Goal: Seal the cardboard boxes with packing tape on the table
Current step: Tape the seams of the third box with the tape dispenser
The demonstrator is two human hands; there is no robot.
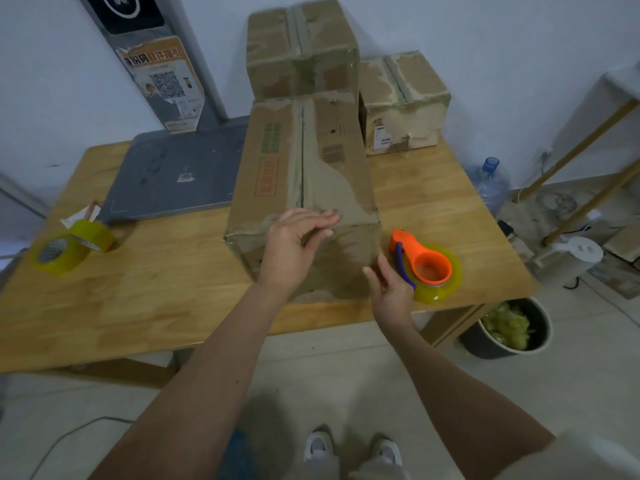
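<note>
Head cam, near to far: feet on the floor, then both forearms reaching over the wooden surface. Right hand sits at the near box's lower right corner, fingers fairly straight against the cardboard, grip holding nothing, the orange tape dispenser just beside it at 3 o'clock. Left hand lies on the near top edge of the big cardboard box, fingers loosely bent over the seam end, can't tell if it's pinching tape. Two spare yellow tape rolls at 9 o'clock. Two more taped boxes at 12, a bin on the floor at 4.
</note>
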